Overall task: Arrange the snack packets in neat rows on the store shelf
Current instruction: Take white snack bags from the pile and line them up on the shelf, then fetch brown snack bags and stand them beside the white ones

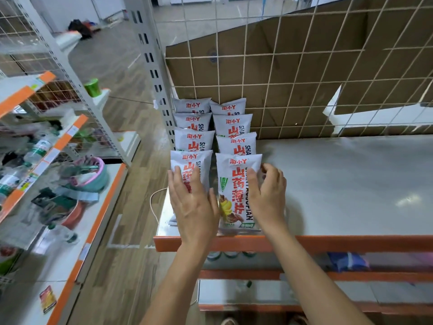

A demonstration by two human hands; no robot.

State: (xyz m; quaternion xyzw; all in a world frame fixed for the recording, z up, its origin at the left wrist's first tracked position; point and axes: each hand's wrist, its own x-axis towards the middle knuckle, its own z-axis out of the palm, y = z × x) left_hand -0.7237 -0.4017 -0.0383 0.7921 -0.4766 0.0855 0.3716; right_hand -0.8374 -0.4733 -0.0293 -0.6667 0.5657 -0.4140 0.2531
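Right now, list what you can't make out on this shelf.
All in the head view:
- Front left packet: the lower print is covered by the left hand lying on it.
- Front right packet: the right edge is hidden by the right hand gripping it.
- Rear packets: only the tops show, as the packets in front overlap them.
- Lower-shelf goods: blurred, partly behind the orange rail.
- Left-rack goods: too blurred to identify.

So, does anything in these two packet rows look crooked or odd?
Only slightly: the right row drifts rightward toward the front, so the gap beside the front right packet, gripped by the right hand, looks wider. No packet looks torn.
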